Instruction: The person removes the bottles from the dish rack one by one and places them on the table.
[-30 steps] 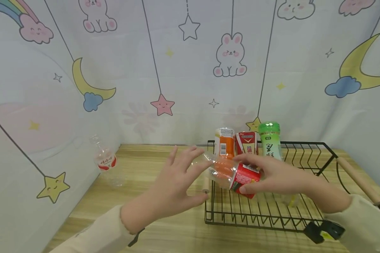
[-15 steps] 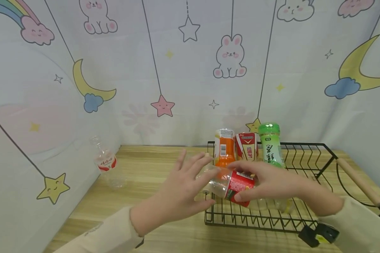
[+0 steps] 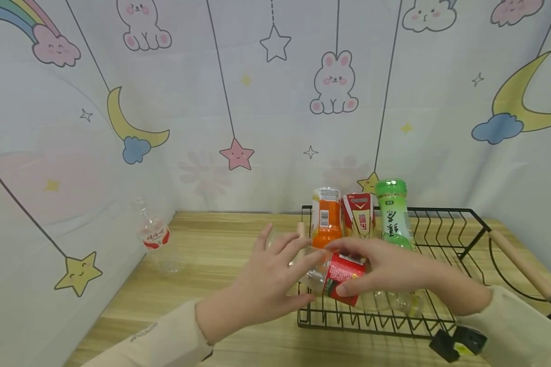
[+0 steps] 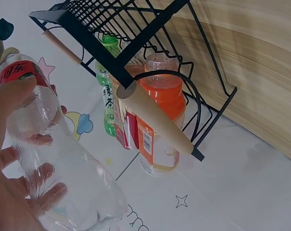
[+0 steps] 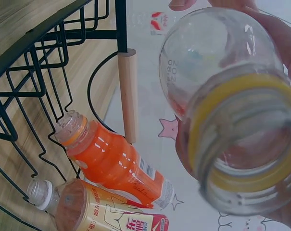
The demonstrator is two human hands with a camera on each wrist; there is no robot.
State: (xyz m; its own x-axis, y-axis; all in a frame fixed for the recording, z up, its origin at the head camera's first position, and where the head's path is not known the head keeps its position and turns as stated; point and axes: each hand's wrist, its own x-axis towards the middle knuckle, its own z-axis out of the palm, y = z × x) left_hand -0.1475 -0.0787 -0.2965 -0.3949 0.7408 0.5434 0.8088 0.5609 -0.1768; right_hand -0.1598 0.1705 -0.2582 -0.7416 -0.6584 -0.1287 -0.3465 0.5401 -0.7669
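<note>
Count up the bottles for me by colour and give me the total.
Green bottle: 1
Orange bottle: 1
Red-and-yellow labelled bottle: 1
Clear bottles with red on the label: 2, the held bottle and the far-left bottle
Total: 5 bottles

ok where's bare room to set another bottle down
Bare table lies between the far-left bottle and the left hand; the rack's back right, between green bottle and handle, is free. Crowded: its back left, and around the held bottle.
</note>
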